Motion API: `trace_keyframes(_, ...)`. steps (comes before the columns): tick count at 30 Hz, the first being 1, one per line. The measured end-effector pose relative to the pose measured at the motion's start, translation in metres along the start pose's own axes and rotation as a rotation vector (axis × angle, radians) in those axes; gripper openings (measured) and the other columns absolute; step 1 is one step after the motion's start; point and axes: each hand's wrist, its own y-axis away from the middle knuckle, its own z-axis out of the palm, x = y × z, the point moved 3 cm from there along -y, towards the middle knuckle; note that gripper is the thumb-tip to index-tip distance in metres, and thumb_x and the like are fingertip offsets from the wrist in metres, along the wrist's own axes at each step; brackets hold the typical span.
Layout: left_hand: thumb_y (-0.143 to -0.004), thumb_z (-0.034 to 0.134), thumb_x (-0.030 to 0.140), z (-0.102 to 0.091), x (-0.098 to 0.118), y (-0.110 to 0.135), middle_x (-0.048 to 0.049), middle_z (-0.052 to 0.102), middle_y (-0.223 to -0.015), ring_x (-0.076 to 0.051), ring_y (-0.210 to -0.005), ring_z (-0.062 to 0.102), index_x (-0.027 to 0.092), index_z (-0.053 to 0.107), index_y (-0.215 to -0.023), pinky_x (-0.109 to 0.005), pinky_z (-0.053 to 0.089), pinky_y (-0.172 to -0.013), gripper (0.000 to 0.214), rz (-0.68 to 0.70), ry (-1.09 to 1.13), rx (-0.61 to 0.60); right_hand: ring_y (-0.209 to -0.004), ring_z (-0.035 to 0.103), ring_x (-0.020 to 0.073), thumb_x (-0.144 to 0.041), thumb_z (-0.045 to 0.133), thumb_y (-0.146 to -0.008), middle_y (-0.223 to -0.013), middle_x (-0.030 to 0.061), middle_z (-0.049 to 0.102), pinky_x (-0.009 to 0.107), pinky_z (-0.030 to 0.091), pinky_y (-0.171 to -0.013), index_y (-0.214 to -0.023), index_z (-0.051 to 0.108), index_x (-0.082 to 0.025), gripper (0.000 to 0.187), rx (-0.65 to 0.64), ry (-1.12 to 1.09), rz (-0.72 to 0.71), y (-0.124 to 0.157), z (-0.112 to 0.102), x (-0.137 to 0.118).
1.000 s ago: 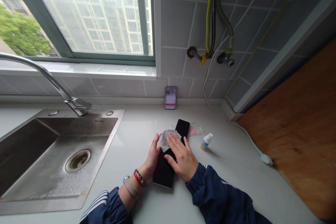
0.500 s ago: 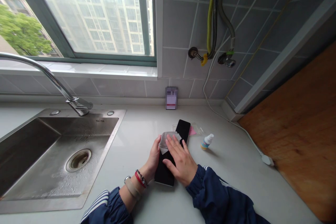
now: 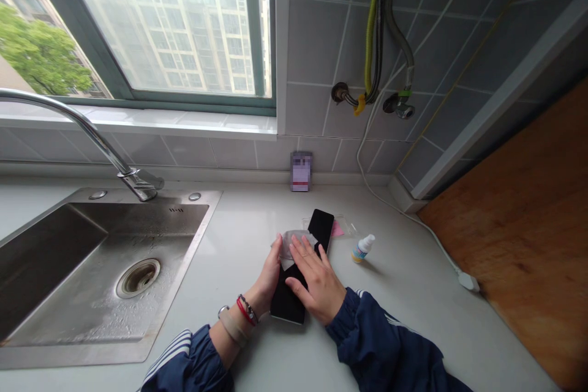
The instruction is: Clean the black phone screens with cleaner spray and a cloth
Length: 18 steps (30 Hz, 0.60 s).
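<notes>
A long flat black slab (image 3: pixel 294 294) lies at a slant on the counter. A small grey cloth (image 3: pixel 290 245) is spread across its middle and overhangs its left side. My left hand (image 3: pixel 267 269) is closed along the slab's left edge, thumb up beside the cloth; its other fingers are mostly hidden. My right hand (image 3: pixel 316 278) lies flat on top, fingers stretched over the cloth and thumb resting on the black surface. A small white-capped spray bottle (image 3: pixel 362 248) stands upright to the right. Behind the slab's far end lies a clear plastic piece with a pink patch (image 3: pixel 337 228).
A steel sink (image 3: pixel 179 294) with a curved tap (image 3: pixel 98 141) is at the left. A small purple-grey pack (image 3: pixel 301 171) leans against the tiled wall. A white cable (image 3: pixel 399 211) runs down to a plug (image 3: pixel 468 282) beside the wooden panel (image 3: pixel 514 239).
The cloth's left part has shifted slightly and looks smoother against my left thumb. Both hands, the slab and the bottle hold nearly the same places; the view has tilted a little.
</notes>
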Motion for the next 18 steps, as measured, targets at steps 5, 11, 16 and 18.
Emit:
trace_keyframes(5, -0.100, 0.054, 0.046, 0.0061, 0.0003, 0.0044, -0.0074, 0.068, -0.136, -0.023, -0.149, 0.037, 0.018, 0.075, -0.120, -0.037, 0.020, -0.128, 0.040, -0.061, -0.062, -0.010, -0.155, 0.024, 0.0334, -0.039, 0.049, -0.103, -0.167, 0.0105, 0.026, 0.067, 0.030, -0.118, -0.164, 0.013, -0.023, 0.073, 0.028, -0.003, -0.009, 0.0002, 0.0010, 0.0020)
trace_keyframes(11, -0.100, 0.054, 0.049, 0.0028, 0.0005, 0.0031, -0.0066, 0.068, -0.137, -0.022, -0.145, 0.045, 0.018, 0.076, -0.116, -0.033, 0.020, -0.128, 0.041, -0.050, -0.086, -0.014, -0.156, 0.022, 0.0322, -0.039, 0.046, -0.105, -0.167, 0.0093, 0.025, 0.067, 0.027, -0.120, -0.163, 0.024, -0.020, 0.065, 0.006, -0.026, 0.034, 0.0006, -0.0016, -0.0008)
trace_keyframes(16, -0.096, 0.054, 0.059, 0.0012, -0.0012, 0.0018, -0.0149, 0.075, -0.122, -0.029, -0.138, 0.054, 0.010, 0.075, -0.115, -0.040, 0.023, -0.127, 0.056, -0.132, -0.070, -0.088, -0.154, 0.027, 0.0315, -0.049, 0.050, -0.102, -0.163, 0.0088, 0.035, 0.068, 0.023, -0.121, -0.158, 0.036, -0.022, 0.064, -0.065, -0.054, -0.091, 0.0006, -0.0052, -0.0055)
trace_keyframes(18, -0.097, 0.053, 0.058, 0.0011, 0.0002, 0.0007, -0.0138, 0.075, -0.122, -0.029, -0.139, 0.053, 0.011, 0.075, -0.116, -0.038, 0.023, -0.126, 0.055, -0.105, -0.037, -0.108, -0.153, 0.030, 0.0313, -0.046, 0.049, -0.103, -0.162, 0.0085, 0.036, 0.068, 0.023, -0.121, -0.158, 0.038, -0.022, 0.060, -0.032, -0.041, -0.038, -0.0003, -0.0077, -0.0025)
